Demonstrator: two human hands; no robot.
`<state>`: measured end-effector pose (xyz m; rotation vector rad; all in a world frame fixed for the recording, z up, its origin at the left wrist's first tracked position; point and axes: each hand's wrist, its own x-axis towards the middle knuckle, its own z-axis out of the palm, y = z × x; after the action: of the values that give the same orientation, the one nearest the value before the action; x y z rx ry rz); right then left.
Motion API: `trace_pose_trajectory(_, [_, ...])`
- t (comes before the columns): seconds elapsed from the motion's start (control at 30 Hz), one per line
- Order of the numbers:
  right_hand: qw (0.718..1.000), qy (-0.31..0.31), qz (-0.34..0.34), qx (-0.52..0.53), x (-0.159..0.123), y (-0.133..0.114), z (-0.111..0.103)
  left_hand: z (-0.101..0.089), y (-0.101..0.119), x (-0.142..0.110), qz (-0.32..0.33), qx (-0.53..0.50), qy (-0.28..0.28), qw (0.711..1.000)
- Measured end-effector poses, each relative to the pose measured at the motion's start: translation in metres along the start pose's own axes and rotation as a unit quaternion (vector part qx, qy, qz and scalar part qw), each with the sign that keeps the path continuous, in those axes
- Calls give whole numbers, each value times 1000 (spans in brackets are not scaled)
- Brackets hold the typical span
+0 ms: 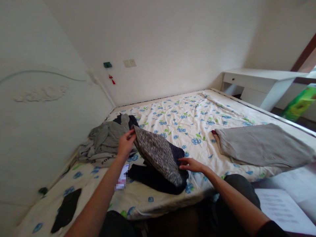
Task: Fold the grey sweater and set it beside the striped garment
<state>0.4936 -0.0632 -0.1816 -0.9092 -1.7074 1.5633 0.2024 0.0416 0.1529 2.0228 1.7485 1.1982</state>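
A speckled grey-and-black knit garment (158, 149) with black and dark navy parts lies partly raised on the bed in front of me. My left hand (127, 142) pinches its upper left corner and holds it up off the bed. At its right side, my right hand (191, 164) has thumb and fingers closed at the navy edge. A black part (153, 179), which looks like a sleeve, lies flat underneath. Just beyond my left hand is a crumpled pile of grey clothes (103, 138).
The bed has a white sheet with blue flowers (182, 117). A grey ribbed garment (259, 144) lies spread flat at right. A black flat object (66, 210) lies at front left, printed paper (281, 207) at lower right. A white desk (256, 77) stands behind the bed.
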Motion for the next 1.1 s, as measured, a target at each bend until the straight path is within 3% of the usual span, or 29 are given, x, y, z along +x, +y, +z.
trace_pose_trajectory(0.07, [996,-22,35,-80,0,4,2,19,-42,-54,-121,-8,-42,992])
trace_pose_trajectory(0.13, [992,-27,48,-110,1,4,2,29,-77,-99,-180,-18,-91,979])
trace_pose_trajectory(0.27, [995,-22,38,-90,-1,-5,9,37,-124,-163,-236,-36,-150,959])
trace_pose_trajectory(0.37, [996,-26,4,-82,-10,-11,37,38,-140,-186,-237,-36,-145,960])
trace_pose_trajectory(0.47, [991,-19,2,-131,-19,-19,72,37,-144,-188,-217,-8,-112,970])
trace_pose_trajectory(0.57, [985,44,28,-166,-21,-31,75,29,-145,-178,-227,33,-29,973])
trace_pose_trajectory(0.67, [972,173,75,-144,-22,-40,30,6,-145,-162,-249,50,85,963])
trace_pose_trajectory(0.77, [912,377,124,-101,-33,-37,-35,-25,-139,-142,-209,15,181,961])
trace_pose_trajectory(0.83, [859,488,135,-79,-42,-27,-69,-38,-130,-131,-153,6,184,971])
trace_pose_trajectory(0.9, [827,543,128,-76,-48,-15,-86,-38,-119,-126,-105,17,142,984])
trace_pose_trajectory(0.93, [825,545,125,-82,-49,-9,-88,-34,-114,-126,-95,23,114,989])
trace_pose_trajectory(1.0, [853,491,136,-109,-47,3,-83,-19,-110,-133,-105,33,52,993])
trace_pose_trajectory(1.1, [914,310,211,-157,-42,21,-67,4,-118,-157,-170,38,-66,983])
